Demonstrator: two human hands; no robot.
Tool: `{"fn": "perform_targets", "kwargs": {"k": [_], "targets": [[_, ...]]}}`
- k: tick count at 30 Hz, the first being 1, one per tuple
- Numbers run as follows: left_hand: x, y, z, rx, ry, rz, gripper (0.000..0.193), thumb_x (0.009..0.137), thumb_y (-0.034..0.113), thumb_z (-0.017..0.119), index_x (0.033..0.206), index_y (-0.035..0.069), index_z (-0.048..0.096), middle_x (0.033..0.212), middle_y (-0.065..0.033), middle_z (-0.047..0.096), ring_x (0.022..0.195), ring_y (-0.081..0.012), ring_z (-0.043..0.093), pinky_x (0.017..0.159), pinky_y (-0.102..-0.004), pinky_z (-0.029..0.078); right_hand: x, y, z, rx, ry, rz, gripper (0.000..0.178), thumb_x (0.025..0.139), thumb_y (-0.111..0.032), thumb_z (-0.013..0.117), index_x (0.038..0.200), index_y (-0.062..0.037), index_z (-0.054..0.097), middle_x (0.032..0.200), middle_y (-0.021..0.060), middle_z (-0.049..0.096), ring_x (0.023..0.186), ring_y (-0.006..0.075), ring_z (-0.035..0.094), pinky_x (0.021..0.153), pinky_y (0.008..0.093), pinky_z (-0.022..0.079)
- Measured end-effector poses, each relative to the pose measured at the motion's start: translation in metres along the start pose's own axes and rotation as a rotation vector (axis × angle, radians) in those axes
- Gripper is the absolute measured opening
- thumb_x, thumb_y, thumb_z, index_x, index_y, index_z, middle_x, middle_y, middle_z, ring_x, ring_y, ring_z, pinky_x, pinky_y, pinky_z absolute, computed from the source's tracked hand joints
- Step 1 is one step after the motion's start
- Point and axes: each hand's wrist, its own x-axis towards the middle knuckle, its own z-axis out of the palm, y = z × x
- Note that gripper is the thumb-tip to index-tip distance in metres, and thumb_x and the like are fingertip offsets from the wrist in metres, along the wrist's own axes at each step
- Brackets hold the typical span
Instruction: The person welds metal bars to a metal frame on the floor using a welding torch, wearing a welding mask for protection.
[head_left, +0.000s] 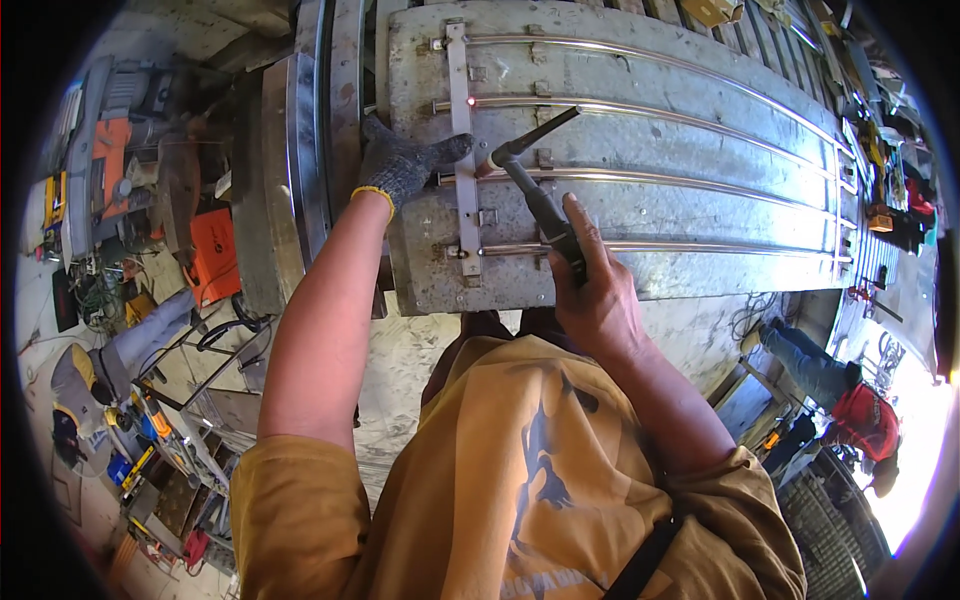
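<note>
Nearest, the bare right hand [592, 290] is wrapped around the black-handled welding torch [535, 195], whose tip sits just beside the flat upright steel strip [464, 150]. The left hand [405, 160], in a grey knitted glove with a yellow cuff, lies flat and spread on that strip. Both rest on the large grey galvanised metal surface [680, 215], crossed by long shiny steel rods [650, 110] running to its far right edge. Below its near edge shows pale concrete floor [400, 360]. Left, an orange machine [110, 150] among clutter; right, a person in red [865, 420] crouching, well apart.
</note>
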Motion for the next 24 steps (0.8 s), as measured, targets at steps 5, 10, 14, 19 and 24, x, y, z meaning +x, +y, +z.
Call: {"fn": "perform_targets", "kwargs": {"k": [5,10,14,19,24], "targets": [[-0.002,0.005,-0.002,-0.068,-0.054,-0.035,0.169,0.052,0.060,0.106,0.163,-0.016,0.005,0.164,-0.0350,0.039,0.146,-0.0378,0.050,0.122,-0.0390,0.044,-0.006,-0.001,0.005,-0.001,0.002,0.045,0.071,0.102,-0.009,0.066,0.167,-0.0165,0.037,0.112,0.0323,0.071,0.094,0.0551,0.070,0.079,0.0591,0.059],[-0.007,0.016,-0.004,-0.058,-0.067,-0.075,0.165,0.054,0.055,0.107,0.162,-0.014,0.005,0.160,-0.0338,0.042,0.139,-0.0353,0.057,0.117,-0.0413,0.050,-0.011,0.000,0.016,-0.002,0.041,0.027,0.073,0.101,-0.008,0.066,0.167,-0.0163,0.038,0.109,0.0312,0.071,0.093,0.0539,0.070,0.078,0.0580,0.059],[-0.005,0.004,0.000,-0.046,-0.018,0.070,0.158,0.059,0.049,0.107,0.161,-0.012,0.004,0.156,-0.0310,0.044,0.136,-0.0328,0.059,0.112,-0.0405,0.055,-0.018,0.001,0.022,-0.040,0.031,0.027,0.079,0.097,-0.004,0.068,0.168,-0.0171,0.036,0.100,0.0281,0.070,0.084,0.0481,0.071,0.073,0.0559,0.059],[-0.010,0.010,-0.008,-0.117,-0.104,0.049,0.159,0.059,0.048,0.107,0.164,-0.009,0.001,0.161,-0.0319,0.038,0.141,-0.0332,0.055,0.115,-0.0412,0.053,-0.020,0.008,0.032,-0.095,0.071,0.000,0.080,0.098,-0.006,0.069,0.169,-0.0191,0.035,0.096,0.0261,0.069,0.079,0.0473,0.070,0.067,0.0564,0.058],[-0.010,0.006,-0.004,-0.128,-0.059,0.034,0.161,0.059,0.048,0.107,0.166,-0.005,-0.001,0.163,-0.0315,0.037,0.145,-0.0337,0.052,0.119,-0.0429,0.050,-0.020,0.015,0.036,-0.103,0.119,-0.060,0.080,0.099,-0.010,0.070,0.170,-0.0215,0.034,0.093,0.0233,0.066,0.073,0.0459,0.068,0.062,0.0558,0.058]]}}
